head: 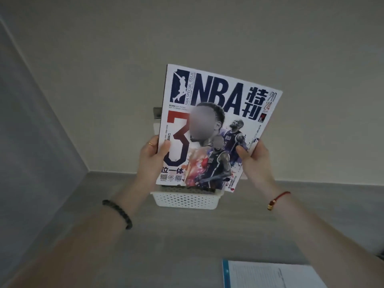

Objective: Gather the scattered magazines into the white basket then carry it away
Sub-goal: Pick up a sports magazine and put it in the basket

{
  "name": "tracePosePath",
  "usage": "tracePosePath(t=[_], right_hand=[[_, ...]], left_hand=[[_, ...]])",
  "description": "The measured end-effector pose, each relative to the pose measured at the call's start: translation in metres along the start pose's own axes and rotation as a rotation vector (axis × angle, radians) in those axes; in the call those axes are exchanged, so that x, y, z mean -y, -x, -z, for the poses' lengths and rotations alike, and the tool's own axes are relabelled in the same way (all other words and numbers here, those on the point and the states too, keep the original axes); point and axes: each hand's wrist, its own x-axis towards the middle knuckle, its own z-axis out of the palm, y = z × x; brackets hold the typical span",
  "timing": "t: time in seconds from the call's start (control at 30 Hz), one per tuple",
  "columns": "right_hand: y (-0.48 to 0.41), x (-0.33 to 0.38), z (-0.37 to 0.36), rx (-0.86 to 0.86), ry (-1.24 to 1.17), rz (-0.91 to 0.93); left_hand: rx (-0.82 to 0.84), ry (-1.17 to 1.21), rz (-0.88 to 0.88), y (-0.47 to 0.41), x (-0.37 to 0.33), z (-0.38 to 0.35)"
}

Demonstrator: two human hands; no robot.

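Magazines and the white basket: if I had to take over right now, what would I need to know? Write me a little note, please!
Left hand: grips the NBA magazine at its left edge, thumb on the cover.
Right hand: grips the right edge the same way.
Where: the magazine is held upright over the white basket on the grey table. I cannot tell if its bottom edge is inside yet.
Done: magazine picked up; something dark seems to lie in the basket.
Left: lower it in, check the blue-edged booklet at the near right, then carry the basket away.
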Motion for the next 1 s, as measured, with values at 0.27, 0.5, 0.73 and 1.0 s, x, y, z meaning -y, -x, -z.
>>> tracePosePath(t=[0.27,0.5,0.73,1.0], right_hand=[[-0.046,-0.026,-0.073,-0.077,0.024,-0.125],[-0.053,-0.087,-0.091,-0.050,0.144,-0.302],[-0.049,-0.128,-0.098,-0.037,0.371,-0.252],[-0.050,-0.124,-0.096,-0.264,0.234,-0.203]], left_hand=[[-0.097,-0.419,-0.007,-0.085,0.040,0.046],[-0.047,-0.514,0.099,-0.100,0.106,0.051],[-0.132,-0.524,0.128,-0.102,0.141,0.054],[-0.087,-0.550,0.148,-0.108,0.137,0.055]])
